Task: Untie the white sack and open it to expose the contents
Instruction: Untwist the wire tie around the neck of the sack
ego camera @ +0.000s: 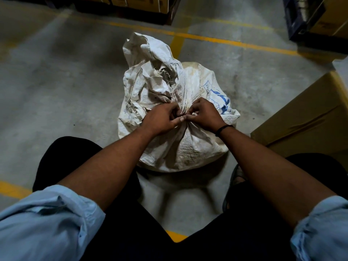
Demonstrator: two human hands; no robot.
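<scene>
A dirty white woven sack (188,147) with blue print stands on the concrete floor between my knees. Its neck is gathered and tied, and the loose crumpled top (148,72) flops away from me. My left hand (162,119) and my right hand (203,115) meet at the tied neck, fingertips pinched on the tie (183,115). The knot itself is mostly hidden under my fingers. The sack's contents are not visible.
A brown cardboard box (310,113) stands close on the right. More boxes (139,2) on a pallet line the far edge, and a dark crate (301,17) sits at the top right. Yellow lines (207,37) mark the grey floor.
</scene>
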